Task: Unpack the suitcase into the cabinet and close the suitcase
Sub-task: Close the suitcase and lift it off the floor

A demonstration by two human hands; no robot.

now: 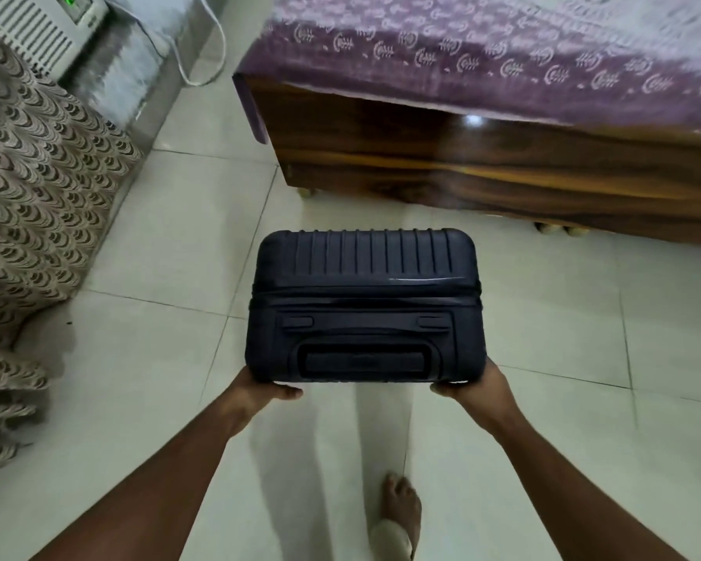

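Our two bare arms reach forward and slightly inward from the lower corners of the view, elbows nearly straight. Our left hand (266, 388) grips the near left corner of the suitcase (363, 305), thumb lying along its near edge and the fingers hidden beneath. Our right hand (472, 384) holds the near right corner the same way, thumb on the near edge, fingers tucked out of sight under the shell. Both wrists are level with each other. Below, between our arms, one bare foot (401, 506) shows beneath a pale trouser leg.
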